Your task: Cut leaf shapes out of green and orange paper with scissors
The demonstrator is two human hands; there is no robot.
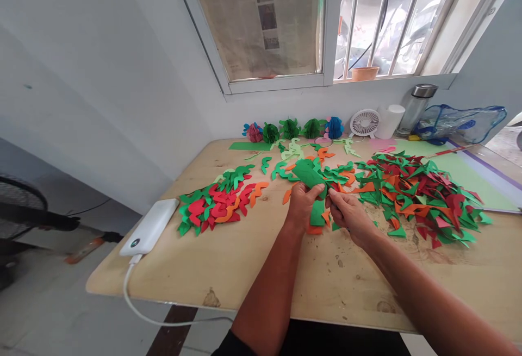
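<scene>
My left hand (302, 204) is closed on a folded piece of green paper (309, 174), thumb on top, above the middle of the table. Close beside it on the right, my right hand (348, 214) is closed, its fingertips at the paper's edge. Whatever it grips is hidden by the fingers. Below the hands lie a green paper strip (317, 213) and a bit of orange paper (315, 230). Curved green cutouts (281, 170) are scattered just behind my left hand.
Red, green and orange cutouts (216, 204) lie left; a heap of paper scraps (424, 193) lies right. A white power bank (150, 226) with a cable sits at the left edge. Paper balls (291, 129), a small fan (365, 123) and a bottle (416, 110) line the back.
</scene>
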